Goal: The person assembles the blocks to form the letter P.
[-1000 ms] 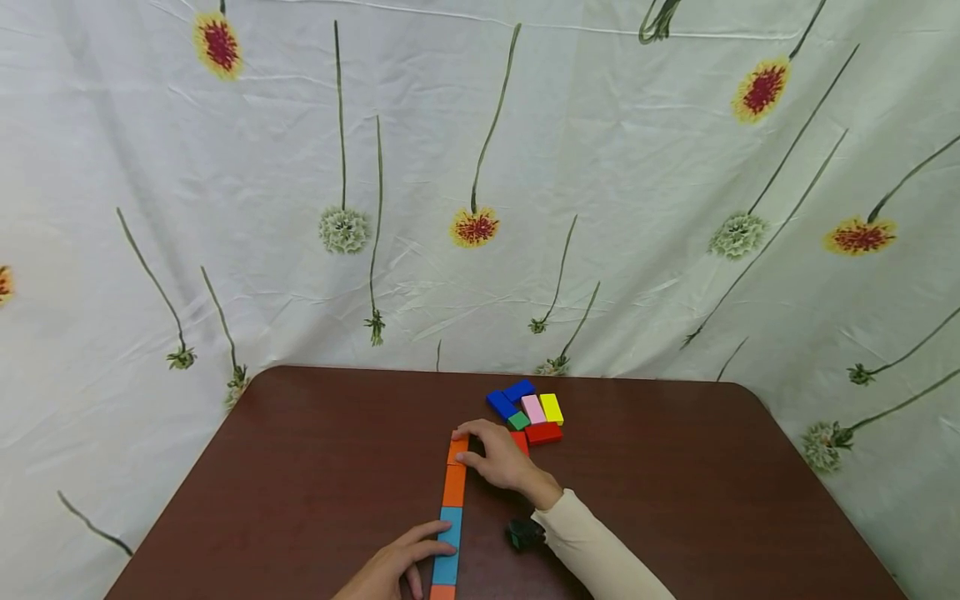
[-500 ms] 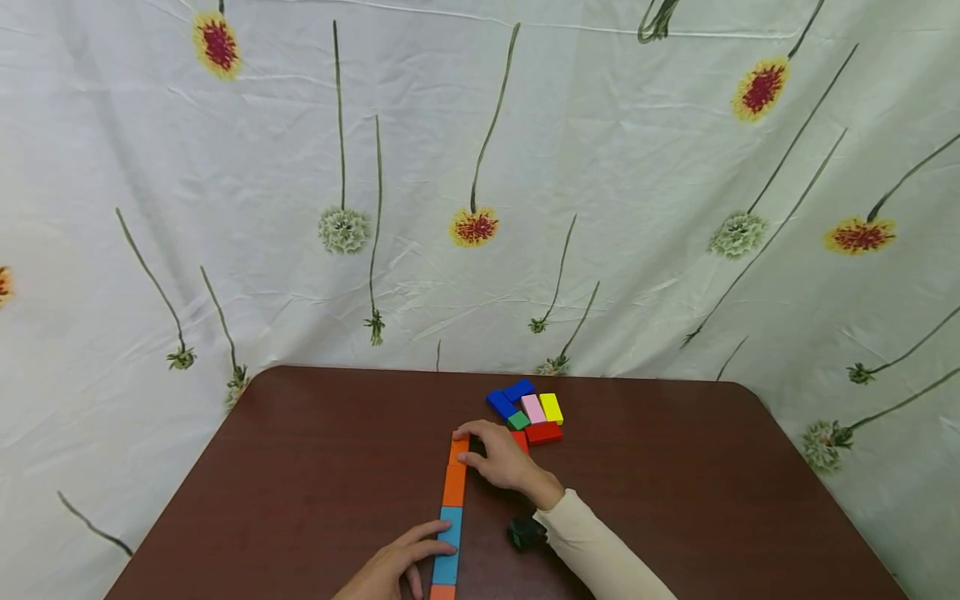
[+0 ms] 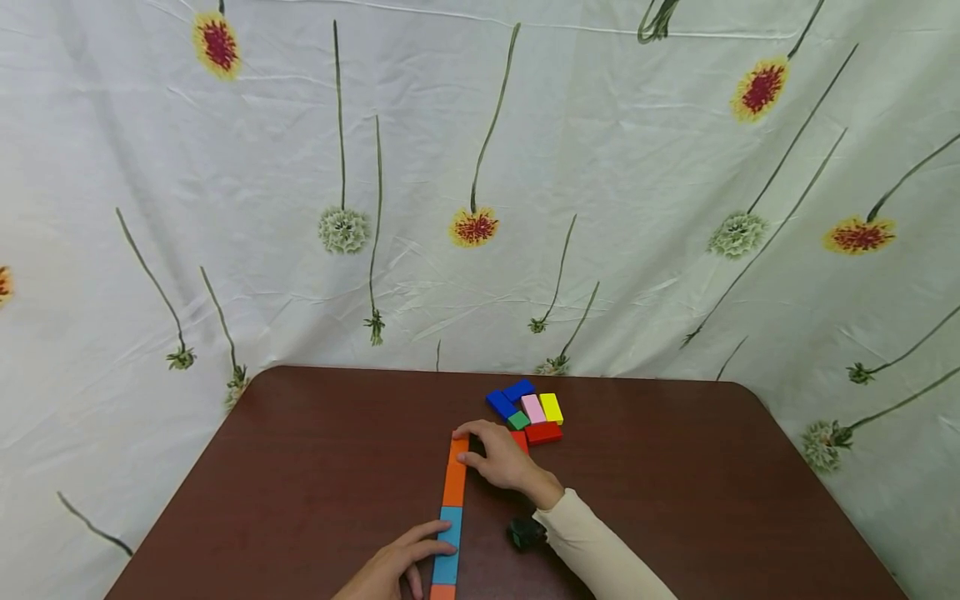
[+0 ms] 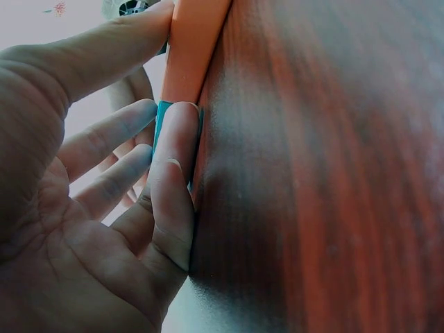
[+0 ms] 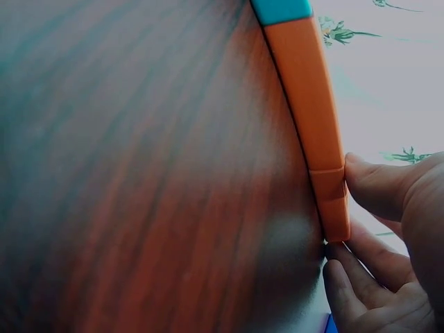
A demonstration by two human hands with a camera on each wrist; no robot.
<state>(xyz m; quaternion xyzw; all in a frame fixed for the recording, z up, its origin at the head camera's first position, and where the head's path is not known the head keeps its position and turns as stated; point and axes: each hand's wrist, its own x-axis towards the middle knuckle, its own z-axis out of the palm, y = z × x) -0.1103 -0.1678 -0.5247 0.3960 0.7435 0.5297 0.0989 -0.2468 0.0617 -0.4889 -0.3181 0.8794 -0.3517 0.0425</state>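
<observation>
Red blocks (image 3: 543, 433) near right fingers (image 3: 470, 459) touching orange block (image 5: 331, 215).

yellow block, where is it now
In the head view, the yellow block lies right of centre, toward the far edge of the table, just right of the pink block.

"Are you seeing any words or numbers from over there?"

"No, I'm looking at all three views from far away, and I'm not finding any letters, numbers or signs to read."
</observation>
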